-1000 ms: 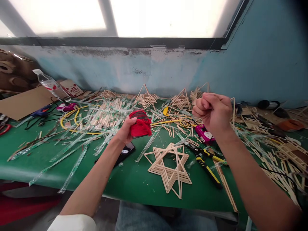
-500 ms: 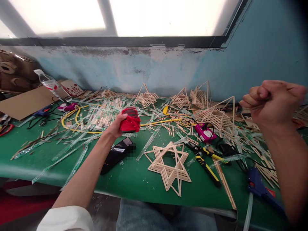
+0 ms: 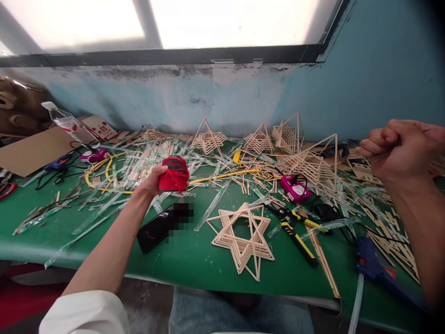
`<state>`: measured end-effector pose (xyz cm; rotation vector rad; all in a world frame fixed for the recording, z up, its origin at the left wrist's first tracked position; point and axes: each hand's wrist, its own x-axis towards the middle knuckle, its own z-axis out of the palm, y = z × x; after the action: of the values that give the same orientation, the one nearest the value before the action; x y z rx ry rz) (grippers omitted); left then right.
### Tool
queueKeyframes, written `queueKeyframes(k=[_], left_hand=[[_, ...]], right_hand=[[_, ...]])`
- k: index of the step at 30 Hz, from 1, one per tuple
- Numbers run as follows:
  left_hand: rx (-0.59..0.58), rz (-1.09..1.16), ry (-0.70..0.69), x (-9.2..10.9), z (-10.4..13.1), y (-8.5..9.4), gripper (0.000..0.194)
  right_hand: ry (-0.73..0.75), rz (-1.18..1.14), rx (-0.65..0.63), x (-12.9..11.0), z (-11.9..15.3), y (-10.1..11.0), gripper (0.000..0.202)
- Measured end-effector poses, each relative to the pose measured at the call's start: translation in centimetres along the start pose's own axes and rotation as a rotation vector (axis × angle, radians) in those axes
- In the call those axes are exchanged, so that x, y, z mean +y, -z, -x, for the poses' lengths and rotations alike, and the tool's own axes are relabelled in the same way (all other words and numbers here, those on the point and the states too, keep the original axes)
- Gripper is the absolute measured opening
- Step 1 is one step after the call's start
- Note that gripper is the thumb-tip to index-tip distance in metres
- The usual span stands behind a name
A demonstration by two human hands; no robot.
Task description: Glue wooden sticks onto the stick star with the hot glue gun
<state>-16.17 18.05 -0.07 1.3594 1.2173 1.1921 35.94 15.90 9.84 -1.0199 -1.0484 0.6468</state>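
My left hand [image 3: 152, 182] is wrapped round a spool of red cord [image 3: 174, 175], held above the green table. Dark bands show among the red windings. Out to the right, my right hand [image 3: 399, 146] is raised in a closed fist; whatever its fingers hold, if anything, is hidden. Below and between the hands lies a six-pointed star of stacked wooden sticks [image 3: 227, 241]. A black phone [image 3: 151, 235] rests under my left forearm and hand. Yellow-and-black pliers [image 3: 299, 243] lie beside the star, and a blue glue gun [image 3: 368, 262] is below my right hand.
More stick stars [image 3: 208, 140] stand along the wall. Loose sticks and clear plastic strips litter the green table [image 3: 194, 273]. A yellow cable [image 3: 222, 175] crosses it. A purple device [image 3: 295, 188] sits right of centre, and a plastic bottle [image 3: 74, 129] leans at the back left.
My left hand has carried the red spool left and slightly down in view. My right hand, still a fist, has shifted slightly right. The phone's screen now shows a small red mark.
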Motion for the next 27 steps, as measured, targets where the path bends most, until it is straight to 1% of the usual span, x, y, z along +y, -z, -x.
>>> queueKeyframes(k=[3, 6, 8, 9, 10, 12, 14, 16, 17, 19, 22, 24, 25, 26, 27], left_hand=[[-0.013, -0.097, 0.115, -1.0, -1.0, 0.9, 0.044], [0.021, -0.227, 0.158, -1.8, -2.3, 1.0, 0.033], [0.082, -0.317, 0.138, -2.1, -3.2, 0.6, 0.038], [0.119, -0.358, 0.122, -2.0, -3.6, 0.3, 0.044], [0.161, -0.394, 0.102, -1.8, -4.0, 0.0, 0.050], [0.241, -0.449, 0.049, -1.0, -4.5, -0.8, 0.055], [0.294, -0.479, -0.024, 0.3, -4.4, -2.0, 0.052], [0.296, -0.485, -0.098, 2.0, -3.7, -3.5, 0.047], [0.277, -0.481, -0.127, 3.0, -3.2, -4.5, 0.052], [0.171, -0.459, -0.159, 4.9, -2.0, -6.6, 0.054], [-0.137, -0.395, -0.135, 7.6, -0.6, -9.6, 0.035], [-0.285, -0.337, -0.147, 9.3, -0.1, -10.7, 0.023], [-0.313, -0.290, -0.174, 10.2, 0.0, -10.9, 0.021], [-0.311, -0.256, -0.194, 11.0, 0.2, -11.0, 0.021], [-0.282, -0.232, -0.208, 11.8, 0.3, -10.8, 0.022]], right_hand=[[-0.020, -0.048, -0.152, 0.3, 1.1, -1.6, 0.042], [-0.013, -0.049, -0.282, -0.3, 2.5, -4.3, 0.042], [0.044, -0.069, -0.352, -1.4, 3.2, -6.5, 0.038], [0.116, -0.097, -0.431, -2.1, 3.5, -7.7, 0.034], [0.174, -0.123, -0.510, -2.9, 3.7, -8.8, 0.031], [0.218, -0.181, -0.650, -4.3, 4.0, -11.2, 0.027], [0.237, -0.239, -0.705, -5.4, 4.3, -13.3, 0.026], [0.236, -0.240, -0.724, -6.0, 4.5, -15.1, 0.026], [0.239, -0.229, -0.730, -6.3, 4.6, -15.8, 0.026], [0.248, -0.218, -0.751, -6.6, 4.7, -17.0, 0.025], [0.241, -0.232, -0.804, -7.3, 4.8, -17.9, 0.029], [0.233, -0.228, -0.822, -8.1, 5.0, -17.9, 0.033], [0.241, -0.205, -0.827, -8.6, 5.1, -17.7, 0.034], [0.262, -0.169, -0.830, -9.0, 5.1, -17.4, 0.033], [0.292, -0.125, -0.826, -9.5, 5.2, -17.1, 0.032]])
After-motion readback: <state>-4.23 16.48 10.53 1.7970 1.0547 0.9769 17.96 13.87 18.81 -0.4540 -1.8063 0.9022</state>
